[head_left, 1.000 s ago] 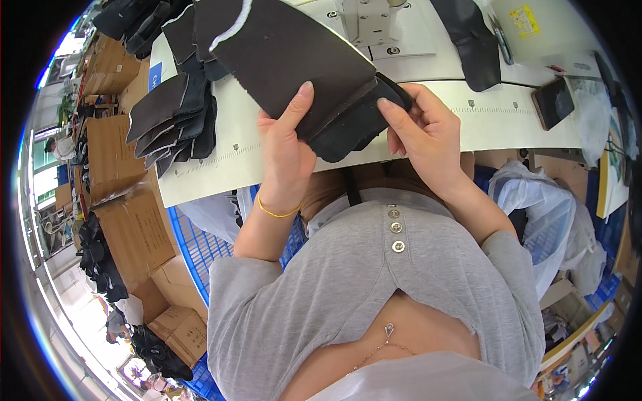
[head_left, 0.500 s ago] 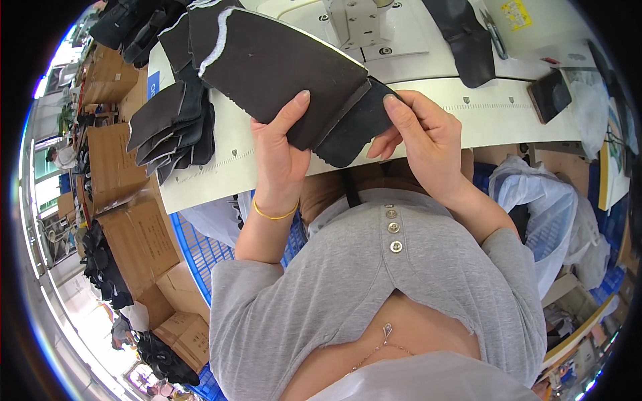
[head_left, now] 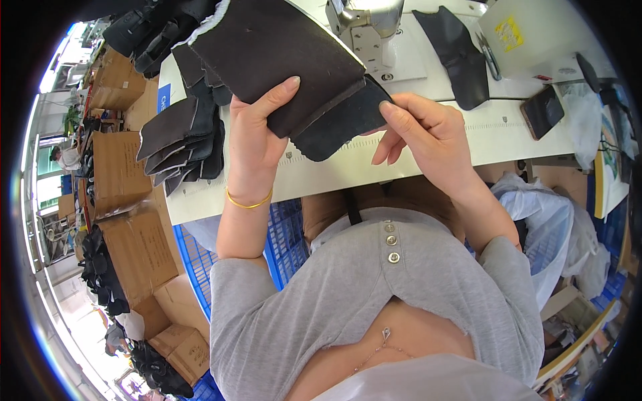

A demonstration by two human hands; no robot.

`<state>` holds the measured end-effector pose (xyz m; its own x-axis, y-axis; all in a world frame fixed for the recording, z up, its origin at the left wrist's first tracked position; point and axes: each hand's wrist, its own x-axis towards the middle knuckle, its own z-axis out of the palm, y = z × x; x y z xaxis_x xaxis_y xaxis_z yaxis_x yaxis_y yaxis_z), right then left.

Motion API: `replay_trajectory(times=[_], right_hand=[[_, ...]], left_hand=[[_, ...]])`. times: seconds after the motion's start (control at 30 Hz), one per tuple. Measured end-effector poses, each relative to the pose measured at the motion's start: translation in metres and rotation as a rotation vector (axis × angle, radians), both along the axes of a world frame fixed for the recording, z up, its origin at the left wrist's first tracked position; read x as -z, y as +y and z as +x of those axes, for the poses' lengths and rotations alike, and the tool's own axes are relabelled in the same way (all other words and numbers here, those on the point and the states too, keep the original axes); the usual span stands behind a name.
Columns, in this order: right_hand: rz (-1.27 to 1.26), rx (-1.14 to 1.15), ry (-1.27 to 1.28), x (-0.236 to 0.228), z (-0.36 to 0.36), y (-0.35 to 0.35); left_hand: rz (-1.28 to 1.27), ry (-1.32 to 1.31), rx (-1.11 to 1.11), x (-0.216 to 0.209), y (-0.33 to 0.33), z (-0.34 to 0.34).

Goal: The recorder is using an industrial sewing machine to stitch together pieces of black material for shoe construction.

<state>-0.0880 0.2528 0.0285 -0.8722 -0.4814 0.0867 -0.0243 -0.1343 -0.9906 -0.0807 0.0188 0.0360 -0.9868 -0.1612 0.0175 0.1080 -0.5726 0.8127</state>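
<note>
I hold a large dark brown leather piece (head_left: pixel 281 60) with a pale edge above the white work table (head_left: pixel 428 154). My left hand (head_left: pixel 257 144), with a gold bangle on its wrist, grips the piece from below, thumb on its face. My right hand (head_left: pixel 421 130) pinches its lower right corner between thumb and forefinger. The piece is tilted, with its lower flap hanging toward me.
A stack of similar dark pieces (head_left: pixel 184 137) lies at the table's left end. A sewing machine (head_left: pixel 374 27) stands behind the held piece, with another dark piece (head_left: pixel 461 57), a white box (head_left: pixel 528 37) and a phone (head_left: pixel 542 110) to the right. Cardboard boxes (head_left: pixel 127 234) stand left.
Both hands have lifted the leather piece up and away toward the sewing machine. My right hand has shifted its hold to the lower corner.
</note>
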Motion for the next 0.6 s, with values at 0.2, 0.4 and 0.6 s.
replay_trajectory(times=[0.2,0.4,0.6], right_hand=[[-0.042,0.094,0.058,-0.016,-0.018,-0.031],[-0.174,0.171,0.090,-0.027,-0.040,-0.053],[-0.300,0.192,-0.002,-0.031,-0.045,-0.055]], left_hand=[[-0.108,-0.073,0.107,-0.023,-0.028,-0.044],[-0.013,-0.248,0.437,-0.045,-0.066,-0.109],[-0.188,-0.227,0.400,-0.052,-0.062,-0.127]])
